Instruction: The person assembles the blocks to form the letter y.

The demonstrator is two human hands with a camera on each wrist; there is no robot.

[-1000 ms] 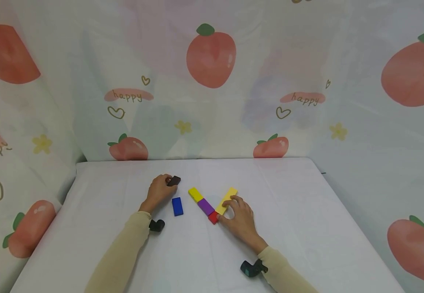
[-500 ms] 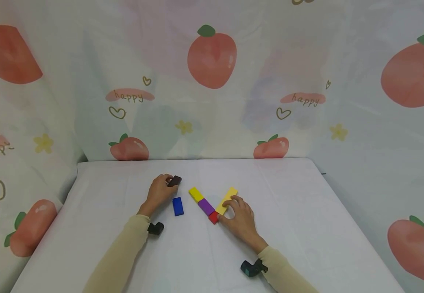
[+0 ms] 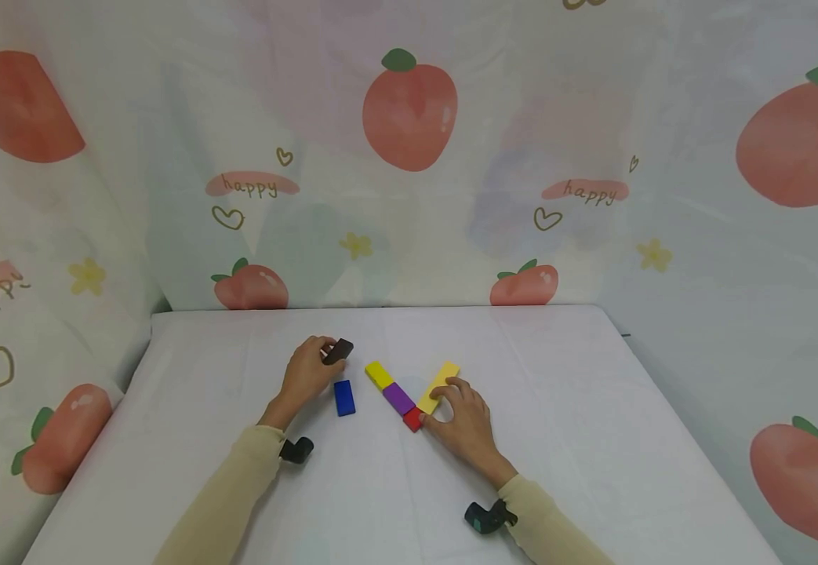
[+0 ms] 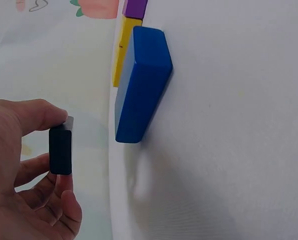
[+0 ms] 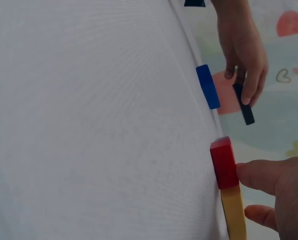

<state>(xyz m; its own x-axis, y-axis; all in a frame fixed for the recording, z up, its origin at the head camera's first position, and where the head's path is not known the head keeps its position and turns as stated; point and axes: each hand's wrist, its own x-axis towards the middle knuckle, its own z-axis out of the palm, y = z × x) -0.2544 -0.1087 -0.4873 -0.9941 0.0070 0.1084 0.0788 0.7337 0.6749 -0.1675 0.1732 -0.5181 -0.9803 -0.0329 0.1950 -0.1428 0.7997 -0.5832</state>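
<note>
In the head view my left hand (image 3: 306,373) pinches a black block (image 3: 338,351) between thumb and fingers; the left wrist view shows this black block (image 4: 60,151) apart from the table. Just below it lies a blue block (image 3: 344,398). A bright yellow block (image 3: 379,374), a purple block (image 3: 398,399) and a red block (image 3: 412,420) form a slanting row. From the red end a longer light yellow block (image 3: 447,375) slants up to the right, making a V. My right hand (image 3: 467,420) rests there, thumb touching the red block, fingertips at the light yellow block.
A white cloth covers the table (image 3: 592,439), whose back edge meets a fruit-print backdrop (image 3: 409,220). The same print hangs at both sides. A small black wrist camera (image 3: 297,450) sits at the left sleeve, another black wrist camera (image 3: 489,518) at the right.
My left hand has shifted slightly right with the black block, its wrist dropping a little toward me. The right hand and the V of blocks look unmoved.
</note>
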